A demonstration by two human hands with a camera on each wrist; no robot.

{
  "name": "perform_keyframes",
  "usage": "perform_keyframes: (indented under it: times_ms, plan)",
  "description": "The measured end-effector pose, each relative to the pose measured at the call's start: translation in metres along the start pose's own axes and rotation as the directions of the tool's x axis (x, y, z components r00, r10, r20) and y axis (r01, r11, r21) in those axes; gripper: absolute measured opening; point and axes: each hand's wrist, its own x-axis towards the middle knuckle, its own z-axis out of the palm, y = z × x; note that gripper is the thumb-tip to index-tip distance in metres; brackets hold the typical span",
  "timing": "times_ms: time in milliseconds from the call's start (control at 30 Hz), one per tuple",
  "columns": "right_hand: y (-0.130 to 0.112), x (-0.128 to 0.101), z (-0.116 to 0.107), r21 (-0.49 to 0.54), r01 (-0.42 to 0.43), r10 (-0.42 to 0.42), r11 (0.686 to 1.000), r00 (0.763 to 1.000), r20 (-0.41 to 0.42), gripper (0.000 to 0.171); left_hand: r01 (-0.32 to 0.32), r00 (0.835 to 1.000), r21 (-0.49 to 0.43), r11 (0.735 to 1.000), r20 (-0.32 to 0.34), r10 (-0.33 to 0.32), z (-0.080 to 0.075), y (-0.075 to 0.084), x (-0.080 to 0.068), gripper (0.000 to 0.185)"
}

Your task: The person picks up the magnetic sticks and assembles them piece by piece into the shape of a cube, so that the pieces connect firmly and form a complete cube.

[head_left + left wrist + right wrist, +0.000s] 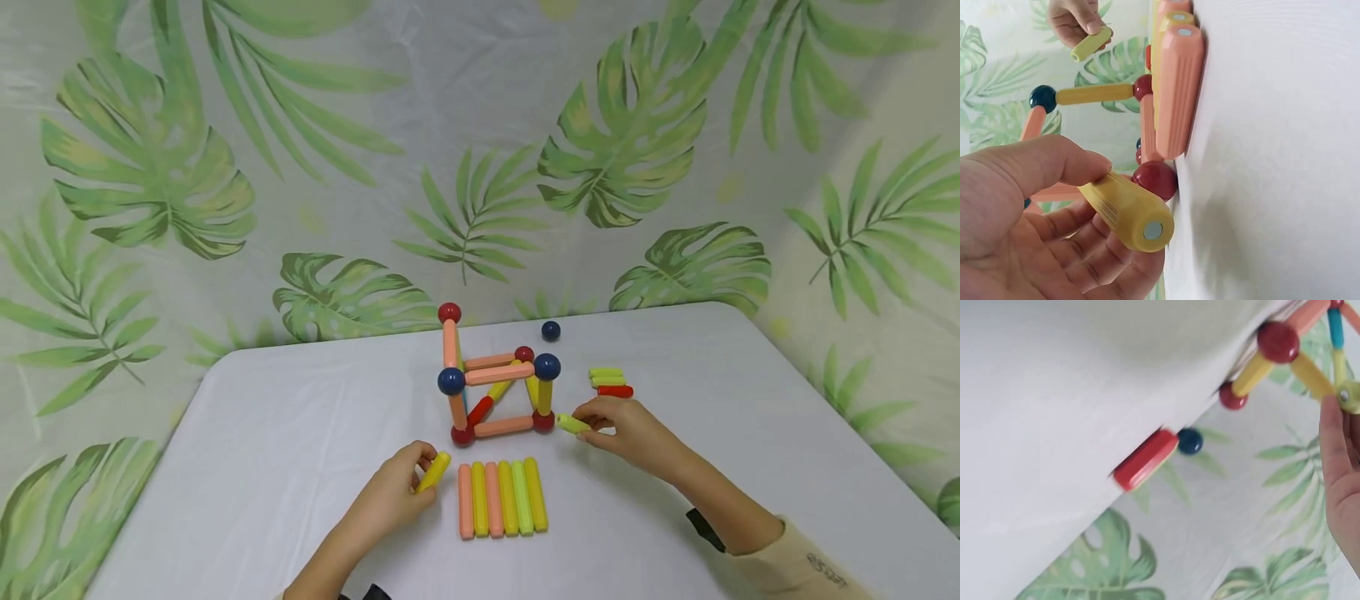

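Yellow rod (1124, 211), magnet end visible only at wrist, pinched by left hand (1029, 219).

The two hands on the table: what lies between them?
In the head view, a row of six sticks, orange, yellow and green, lies side by side on the table between the left hand and the right hand.

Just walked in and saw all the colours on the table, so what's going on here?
A person sits at a white table with a half-built frame of plastic rods and balls. The left hand holds a yellow plastic rod; the right hand holds a lime-green plastic rod beside the frame's corner. A row of six loose rods lies in front.
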Motion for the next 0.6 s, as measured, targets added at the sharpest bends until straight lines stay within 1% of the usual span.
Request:
perform_keyframes:
  times_ms: [133, 200, 300, 433, 600]
  plan:
    - [-0.009, 0.009, 0.017, -0.021, 0.087, -0.088, 0.996, 0.995, -0.057, 0.023, -0.015, 1.0, -0.001, 1.0, -0.014, 0.015, -0.003, -0.001, 0.0, 0.034]
    - [-0.011, 0.014, 0.025, -0.038, 0.098, -0.101, 0.994, 0.992, -0.07, 0.023, -0.021, 1.0, -0.002, 1.0, -0.014, 0.021, -0.004, -0.001, 0.0, 0.034]
    - [-0.013, 0.022, 0.034, -0.078, 0.084, -0.09, 0.993, 0.994, -0.07, 0.023, -0.019, 1.0, -0.002, 1.0, -0.012, 0.019, -0.005, -0.001, 0.0, 0.034]
    - [-0.015, 0.031, 0.041, -0.108, 0.057, -0.065, 0.993, 0.995, -0.07, 0.023, -0.017, 1.0, 0.003, 1.0, -0.013, 0.017, -0.004, 0.0, 0.0, 0.033]
    - [-0.016, 0.039, 0.049, -0.096, -0.002, -0.003, 0.995, 0.999, -0.053, 0.024, -0.026, 1.0, 0.008, 1.0, -0.012, 0.026, -0.004, 0.0, -0.001, 0.034]
